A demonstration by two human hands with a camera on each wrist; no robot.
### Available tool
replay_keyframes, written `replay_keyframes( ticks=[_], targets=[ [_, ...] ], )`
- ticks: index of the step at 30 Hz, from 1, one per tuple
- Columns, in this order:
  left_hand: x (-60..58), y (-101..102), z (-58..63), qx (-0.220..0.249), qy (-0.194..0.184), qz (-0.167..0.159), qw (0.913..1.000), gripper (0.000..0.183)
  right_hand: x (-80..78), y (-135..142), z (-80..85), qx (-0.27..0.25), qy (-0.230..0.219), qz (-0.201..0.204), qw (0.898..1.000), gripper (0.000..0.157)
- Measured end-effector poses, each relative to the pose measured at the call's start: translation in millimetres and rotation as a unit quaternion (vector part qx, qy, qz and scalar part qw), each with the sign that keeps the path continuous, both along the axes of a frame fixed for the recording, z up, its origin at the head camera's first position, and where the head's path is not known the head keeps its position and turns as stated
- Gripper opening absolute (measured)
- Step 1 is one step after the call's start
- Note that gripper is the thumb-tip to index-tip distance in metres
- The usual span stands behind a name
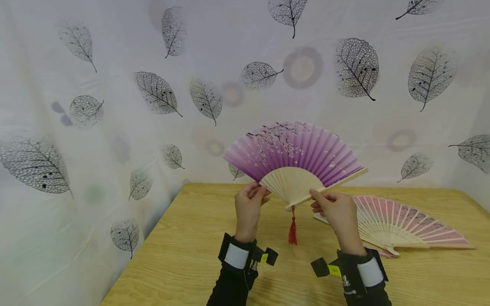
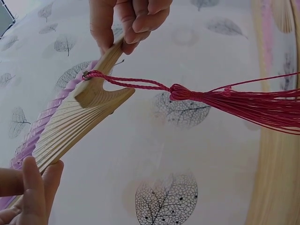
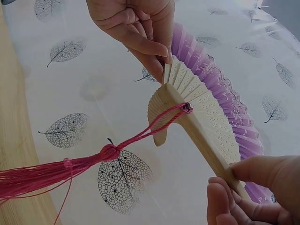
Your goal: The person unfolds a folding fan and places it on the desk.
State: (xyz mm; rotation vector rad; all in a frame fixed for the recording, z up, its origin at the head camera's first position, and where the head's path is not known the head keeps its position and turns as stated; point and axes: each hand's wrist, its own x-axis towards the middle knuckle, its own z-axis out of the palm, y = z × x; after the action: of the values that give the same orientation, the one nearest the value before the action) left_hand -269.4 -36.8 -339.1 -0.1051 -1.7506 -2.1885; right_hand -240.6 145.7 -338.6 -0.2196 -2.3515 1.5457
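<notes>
A purple folding fan (image 1: pixel 294 148) with printed blossom branches is spread wide and held up above the table. My left hand (image 1: pixel 248 208) pinches its left outer rib between thumb and fingers. On the other side my right hand (image 1: pixel 338 212) grips the thick right guard stick. Pale wooden ribs (image 3: pixel 201 98) fan out from the pivot, and a red tassel (image 1: pixel 292 229) hangs from it. The left wrist view shows the tassel (image 2: pixel 197 96) looped through the pivot, with both hands at the ribs' outer parts.
A second folding fan (image 1: pixel 417 223), pink with pale ribs, lies spread on the wooden table (image 1: pixel 183 246) at the right, partly behind my right hand. A white cloth with a leaf print (image 1: pixel 229 51) hangs behind the table and along its left side.
</notes>
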Motion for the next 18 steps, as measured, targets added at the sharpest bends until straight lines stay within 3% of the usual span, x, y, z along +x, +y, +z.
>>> replay_keyframes(
  ticks=[18],
  targets=[
    [2.6, -1.5, 1.6, 0.025, 0.001, -0.006, 0.9997, 0.025, -0.4, -0.3, 0.6, -0.042, -0.005, 0.003, 0.999, 0.058]
  ],
)
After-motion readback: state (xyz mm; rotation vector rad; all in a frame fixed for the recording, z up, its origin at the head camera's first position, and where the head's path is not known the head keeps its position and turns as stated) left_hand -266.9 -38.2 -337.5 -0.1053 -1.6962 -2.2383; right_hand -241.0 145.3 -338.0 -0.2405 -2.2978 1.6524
